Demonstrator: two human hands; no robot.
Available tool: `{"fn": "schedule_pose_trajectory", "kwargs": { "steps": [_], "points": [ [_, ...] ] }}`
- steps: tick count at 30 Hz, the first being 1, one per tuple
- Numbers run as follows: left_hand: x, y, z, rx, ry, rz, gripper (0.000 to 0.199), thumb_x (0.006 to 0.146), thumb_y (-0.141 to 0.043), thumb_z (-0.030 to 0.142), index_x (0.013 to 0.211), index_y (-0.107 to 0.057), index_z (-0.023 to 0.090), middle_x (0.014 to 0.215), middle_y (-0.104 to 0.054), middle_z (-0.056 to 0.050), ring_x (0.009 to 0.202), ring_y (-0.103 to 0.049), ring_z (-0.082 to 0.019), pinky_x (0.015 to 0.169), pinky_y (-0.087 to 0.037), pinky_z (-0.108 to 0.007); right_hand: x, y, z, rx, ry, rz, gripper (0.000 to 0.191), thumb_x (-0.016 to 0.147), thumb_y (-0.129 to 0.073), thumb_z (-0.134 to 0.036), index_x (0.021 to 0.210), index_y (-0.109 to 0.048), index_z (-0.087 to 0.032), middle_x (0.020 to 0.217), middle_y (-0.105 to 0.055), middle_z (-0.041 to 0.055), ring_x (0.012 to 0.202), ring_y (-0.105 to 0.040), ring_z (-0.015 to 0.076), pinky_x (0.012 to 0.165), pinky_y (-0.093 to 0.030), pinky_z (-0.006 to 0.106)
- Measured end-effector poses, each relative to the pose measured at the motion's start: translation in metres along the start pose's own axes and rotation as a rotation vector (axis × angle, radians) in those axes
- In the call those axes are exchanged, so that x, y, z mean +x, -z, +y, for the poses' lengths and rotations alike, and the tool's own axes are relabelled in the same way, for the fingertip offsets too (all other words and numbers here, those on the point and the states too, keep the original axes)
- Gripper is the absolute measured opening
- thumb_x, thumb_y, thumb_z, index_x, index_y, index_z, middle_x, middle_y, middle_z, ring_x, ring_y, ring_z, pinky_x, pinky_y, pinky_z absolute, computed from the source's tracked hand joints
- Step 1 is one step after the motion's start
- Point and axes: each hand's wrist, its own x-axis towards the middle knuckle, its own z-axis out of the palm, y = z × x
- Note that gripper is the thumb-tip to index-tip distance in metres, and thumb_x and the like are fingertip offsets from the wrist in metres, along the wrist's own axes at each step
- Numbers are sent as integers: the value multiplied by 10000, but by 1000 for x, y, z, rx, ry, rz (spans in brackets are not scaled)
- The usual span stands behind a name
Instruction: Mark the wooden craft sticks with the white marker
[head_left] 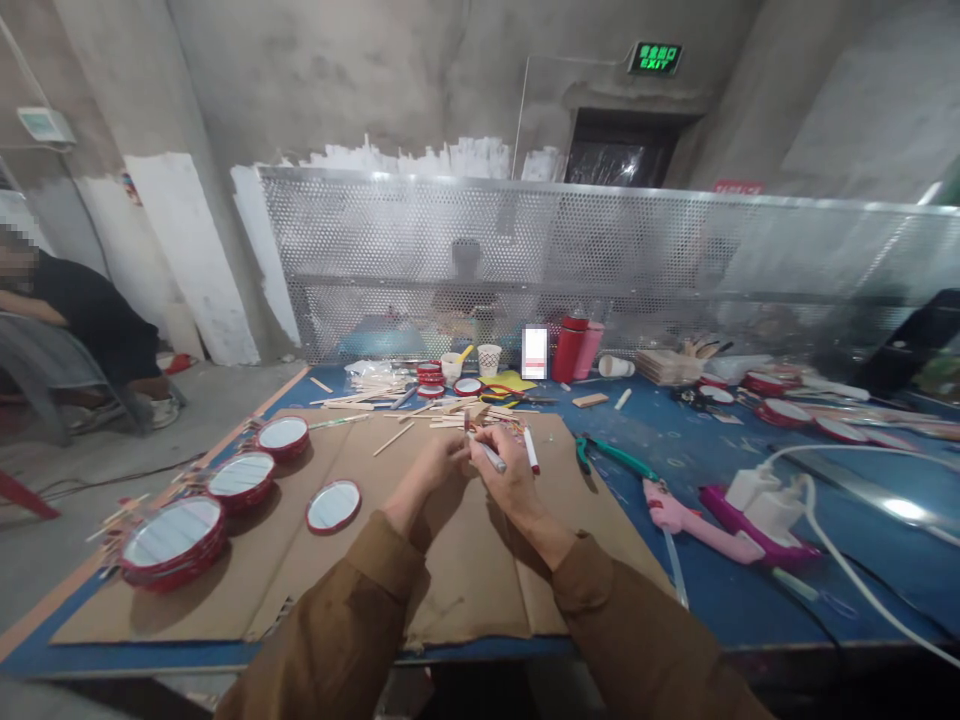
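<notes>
Close together, the left hand (444, 458) and right hand (508, 468) meet over a sheet of cardboard (465, 575). A white pen (493, 458) sits in the right hand's grip, its long axis slanting: one end points away and leftward to the left fingertips, the other comes back toward the person and rightward. The right fingers are closed around it. The left fingers are drawn narrow, nearly meeting the right ones; I cannot tell what they pinch. A thin dark piece (466, 421) stands upright at the fingertips, its lower end hidden.

Just right of the right fingers lies a second pen (531, 450), pointing mostly away from the person. Beyond the fingertips spread loose wooden sticks (446, 407). Left of the left fingers, a round red-rimmed disc (334, 506) lies flat, with stacked discs (174, 535) farther left. Well right of the right fingers are green pliers (622, 457) and a pink glue gun (679, 515).
</notes>
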Motion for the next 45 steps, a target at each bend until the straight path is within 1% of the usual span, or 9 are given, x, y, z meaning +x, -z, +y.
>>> {"fn": "schedule_pose_trajectory", "kwargs": {
  "steps": [3, 10, 16, 25, 29, 32, 35, 42, 45],
  "points": [
    [0, 1, 2, 32, 3, 11, 300, 764, -920, 403, 882, -772, 171, 799, -684, -61, 883, -633, -241, 801, -536, -347, 0, 0, 0, 6, 17, -2, 204, 974, -584, -434, 895, -674, -269, 863, -781, 61, 806, -732, 250, 779, -575, 374],
    [-1, 2, 3, 28, 17, 8, 335, 782, -933, 439, 892, -777, 163, 824, -683, -72, 913, -643, -257, 818, -545, -365, 0, -1, -2, -1, 5, 11, 206, 978, -584, -436, 896, -675, -270, 864, -788, 69, 810, -732, 262, 776, -561, 382],
    [1, 5, -3, 13, -21, 10, 379, 739, -969, 466, 895, -798, 166, 840, -708, -74, 902, -634, -247, 821, -555, -360, 0, -1, -1, 19, 18, 15, 184, 974, -599, -427, 887, -665, -280, 856, -780, 55, 791, -710, 244, 769, -559, 364],
    [2, 7, -4, 14, -17, -2, 379, 761, -960, 468, 867, -773, 156, 803, -667, -62, 870, -631, -225, 790, -536, -333, 1, -1, -1, 44, -3, 6, 180, 961, -589, -427, 893, -662, -278, 866, -786, 60, 807, -720, 248, 779, -568, 369],
    [4, 10, -4, 79, -20, -21, 429, 755, -959, 532, 829, -752, 164, 764, -649, -45, 793, -600, -194, 743, -510, -313, 2, 4, -3, 85, -23, 42, 201, 971, -600, -457, 903, -666, -280, 891, -787, 55, 853, -719, 245, 813, -584, 366],
    [7, 14, -6, 153, -24, -30, 434, 765, -943, 547, 747, -710, 181, 663, -602, -21, 683, -536, -162, 673, -467, -297, 3, 8, -3, 134, -47, 68, 247, 962, -631, -510, 896, -666, -274, 857, -771, 49, 816, -702, 244, 779, -592, 366],
    [9, 16, -8, 210, -33, -16, 423, 784, -922, 526, 694, -677, 194, 633, -605, -30, 648, -528, -162, 645, -437, -300, 3, 9, 0, 145, -71, 57, 264, 961, -625, -523, 867, -651, -278, 812, -750, 39, 770, -685, 238, 735, -578, 360],
    [13, 17, -15, 235, -28, 5, 353, 789, -904, 469, 734, -695, 190, 631, -610, -27, 618, -507, -152, 632, -389, -305, -1, 5, 5, 108, -62, 9, 261, 973, -619, -511, 914, -690, -267, 868, -769, 57, 837, -709, 254, 786, -571, 378],
    [15, 17, -17, 229, -27, 21, 340, 782, -913, 451, 730, -702, 190, 639, -606, -32, 647, -513, -163, 648, -401, -309, -1, 5, 5, 105, -59, -1, 260, 974, -613, -506, 889, -671, -267, 845, -756, 49, 799, -694, 244, 773, -560, 374]
  ]
}}
